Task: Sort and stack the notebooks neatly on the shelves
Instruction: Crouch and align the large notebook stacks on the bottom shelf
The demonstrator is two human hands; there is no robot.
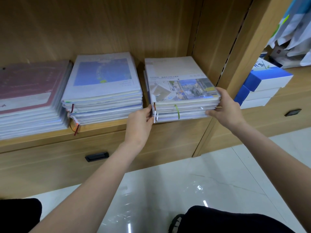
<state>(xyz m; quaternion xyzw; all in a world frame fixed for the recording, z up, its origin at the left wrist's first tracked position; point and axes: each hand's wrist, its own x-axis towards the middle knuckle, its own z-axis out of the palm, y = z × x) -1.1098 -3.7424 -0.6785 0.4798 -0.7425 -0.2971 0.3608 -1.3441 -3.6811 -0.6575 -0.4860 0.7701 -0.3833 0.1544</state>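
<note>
both hands (139, 121) grip the right notebook stack (181, 91) — one each side

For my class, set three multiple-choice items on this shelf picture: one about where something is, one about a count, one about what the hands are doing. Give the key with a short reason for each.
1. Where does the stack topped by the pink cover lie?
A. leftmost on the shelf
B. between the other two stacks
C. on the floor

2. How many notebook stacks lie on this shelf?
A. two
B. three
C. five

3. What are the hands doing?
A. hanging idle
B. pulling the drawer handle
C. gripping the two front corners of the right stack

Key:
1 A: the pink-topped stack is left of the stack with the blue cover.
2 B: pink-topped, blue-topped and the right stack are the three stacks.
3 C: the left hand and right hand each curl round a front corner of the right stack.
</note>
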